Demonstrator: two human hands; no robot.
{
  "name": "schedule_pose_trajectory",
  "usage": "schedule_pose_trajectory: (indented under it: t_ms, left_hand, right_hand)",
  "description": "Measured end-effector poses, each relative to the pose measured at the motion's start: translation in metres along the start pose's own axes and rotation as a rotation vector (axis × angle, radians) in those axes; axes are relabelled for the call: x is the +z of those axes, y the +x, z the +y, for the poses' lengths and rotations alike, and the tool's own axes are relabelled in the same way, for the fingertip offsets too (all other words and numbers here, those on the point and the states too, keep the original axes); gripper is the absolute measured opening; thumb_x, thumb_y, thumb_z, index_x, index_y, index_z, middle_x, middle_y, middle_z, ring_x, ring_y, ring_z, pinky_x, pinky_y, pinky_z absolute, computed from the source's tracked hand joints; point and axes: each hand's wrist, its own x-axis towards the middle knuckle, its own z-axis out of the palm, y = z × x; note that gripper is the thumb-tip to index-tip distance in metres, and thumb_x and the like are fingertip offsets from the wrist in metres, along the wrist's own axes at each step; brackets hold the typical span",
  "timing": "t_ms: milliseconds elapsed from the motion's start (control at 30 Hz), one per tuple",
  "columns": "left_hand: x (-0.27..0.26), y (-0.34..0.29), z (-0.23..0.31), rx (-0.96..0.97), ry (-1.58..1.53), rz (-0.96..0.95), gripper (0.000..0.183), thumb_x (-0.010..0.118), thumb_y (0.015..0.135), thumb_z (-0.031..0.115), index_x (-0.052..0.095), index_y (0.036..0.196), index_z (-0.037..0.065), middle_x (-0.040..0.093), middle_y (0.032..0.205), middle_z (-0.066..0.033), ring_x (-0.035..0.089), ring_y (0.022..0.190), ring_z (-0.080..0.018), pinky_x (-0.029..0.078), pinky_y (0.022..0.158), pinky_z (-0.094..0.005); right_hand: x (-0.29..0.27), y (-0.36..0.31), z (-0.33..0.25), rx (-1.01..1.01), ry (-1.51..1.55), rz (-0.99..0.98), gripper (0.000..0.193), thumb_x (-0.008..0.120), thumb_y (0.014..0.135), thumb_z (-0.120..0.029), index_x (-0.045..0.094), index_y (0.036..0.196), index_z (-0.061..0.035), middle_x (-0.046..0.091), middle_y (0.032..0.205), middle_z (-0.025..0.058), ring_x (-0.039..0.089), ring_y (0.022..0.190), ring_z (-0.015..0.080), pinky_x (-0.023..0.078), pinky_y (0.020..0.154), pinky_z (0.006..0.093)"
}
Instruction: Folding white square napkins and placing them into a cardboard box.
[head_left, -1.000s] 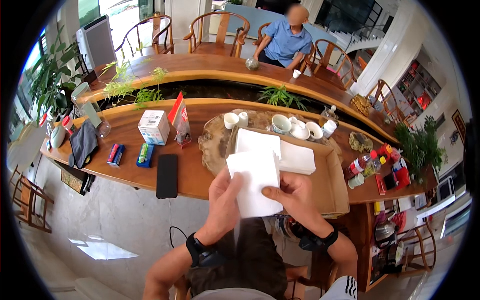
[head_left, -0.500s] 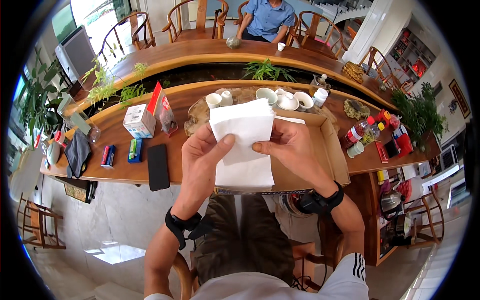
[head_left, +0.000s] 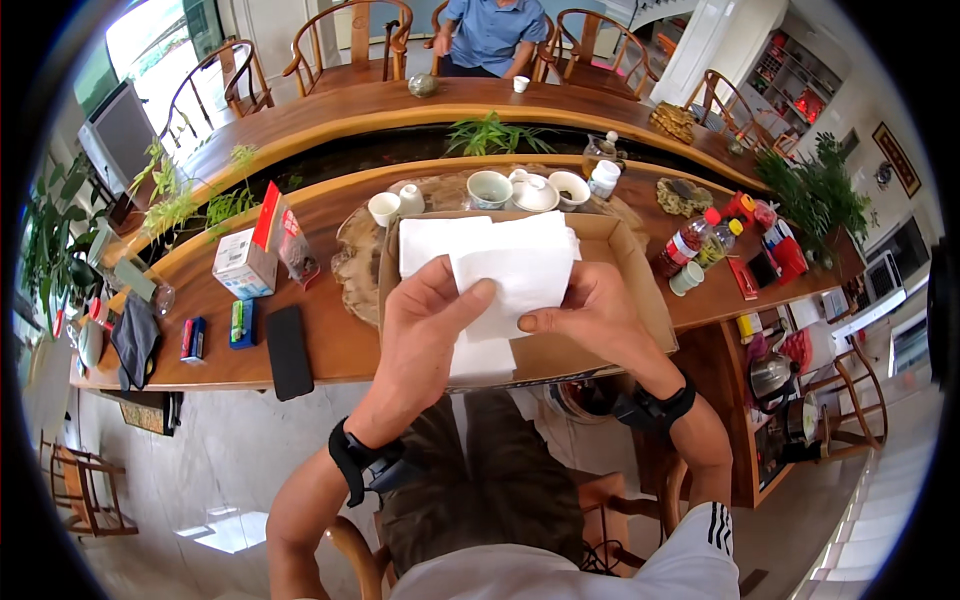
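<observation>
A folded white paper napkin (head_left: 512, 262) is raised between my two hands, above an open shallow cardboard box (head_left: 640, 275) at the table's edge. My left hand (head_left: 420, 325) pinches its left side with the thumb on the face toward me. On the right side, my right hand (head_left: 600, 310) grips it low, thumb in front and fingers behind. In the box, another stack of white napkins (head_left: 430, 240) lies at the far left, partly behind the held one. More white paper (head_left: 482, 362) shows below my hands near the box's front edge.
Behind the box, white cups (head_left: 384, 209), bowls (head_left: 490, 189) and a lidded bowl (head_left: 535, 193) stand on a wooden slab. Left are a black phone (head_left: 289, 352) and a small carton (head_left: 244, 263); right, drink bottles (head_left: 690, 243). A person in blue (head_left: 492, 35) sits across.
The held napkin has tilted and now sits apart from the white paper below it, with the far-left stack in the box uncovered. The whole view has shifted slightly.
</observation>
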Motion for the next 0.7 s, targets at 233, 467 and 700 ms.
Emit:
schedule_pose_trajectory:
  t_ms: [233, 467, 700]
  left_hand:
    - [0.03, 0.017, -0.03, -0.12, 0.118, -0.051, 0.031, 0.067, 0.102, 0.005, 0.066, 0.132, -0.003, 0.075, 0.123, -0.0092, 0.069, 0.111, -0.0131, 0.051, 0.101, -0.0308]
    - [0.044, 0.03, -0.075, -0.142, 0.252, -0.073, 0.033, 0.066, 0.102, 0.006, 0.065, 0.134, -0.002, 0.073, 0.124, -0.007, 0.065, 0.113, -0.0114, 0.048, 0.101, -0.0296]
    - [0.038, 0.039, -0.1, -0.199, 0.419, -0.094, 0.032, 0.067, 0.098, 0.01, 0.067, 0.127, -0.003, 0.069, 0.105, -0.003, 0.058, 0.091, -0.0105, 0.049, 0.079, -0.0294]
  right_hand:
    - [-0.044, -0.017, 0.015, 0.048, -0.135, 0.072, 0.031, 0.084, 0.082, -0.006, 0.078, 0.111, 0.005, 0.079, 0.1, 0.0088, 0.073, 0.089, 0.0131, 0.058, 0.082, 0.0291]
    - [-0.077, -0.028, 0.039, 0.079, -0.206, 0.169, 0.031, 0.085, 0.079, -0.003, 0.079, 0.109, 0.0026, 0.079, 0.098, 0.0067, 0.072, 0.089, 0.012, 0.056, 0.081, 0.0288]
    - [-0.102, -0.026, 0.08, 0.103, -0.242, 0.148, 0.03, 0.087, 0.077, -0.004, 0.081, 0.106, -0.0006, 0.081, 0.097, 0.0053, 0.071, 0.089, 0.0117, 0.054, 0.086, 0.0292]
